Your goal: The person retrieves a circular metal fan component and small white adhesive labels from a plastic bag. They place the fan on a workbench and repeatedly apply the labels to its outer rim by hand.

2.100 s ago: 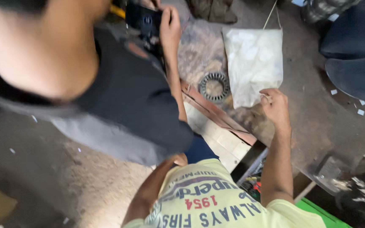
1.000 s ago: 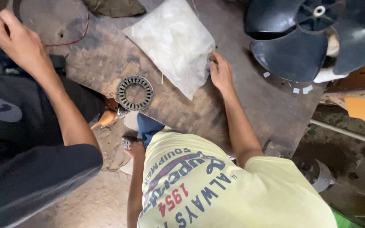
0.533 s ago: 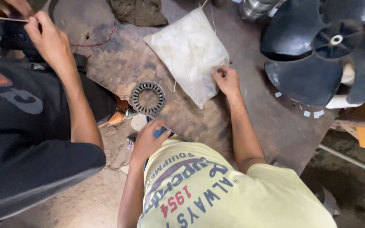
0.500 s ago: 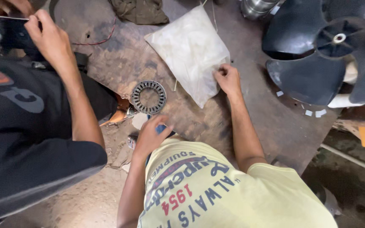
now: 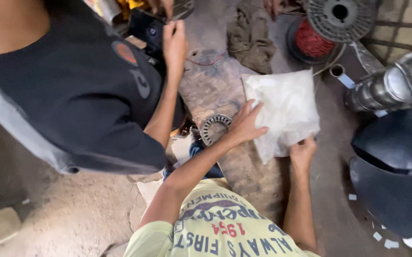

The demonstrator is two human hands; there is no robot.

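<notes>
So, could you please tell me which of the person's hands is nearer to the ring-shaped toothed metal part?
Left. The left hand lies just right of the toothed ring, fingers reaching onto the white bag. The right hand holds the bag's lower edge, farther off.

left hand [image 5: 244,127]: covers part of the toothed metal ring [image 5: 213,127] and a corner of the white plastic bag [image 5: 284,110]
right hand [image 5: 302,153]: fingers tucked under the bag's near edge, hidden
red wire spool [image 5: 332,24]: cut off at the top edge
dark fan blades [image 5: 396,166]: run off the right edge
other person's hand [image 5: 174,40]: what it holds is too blurry to tell
</notes>
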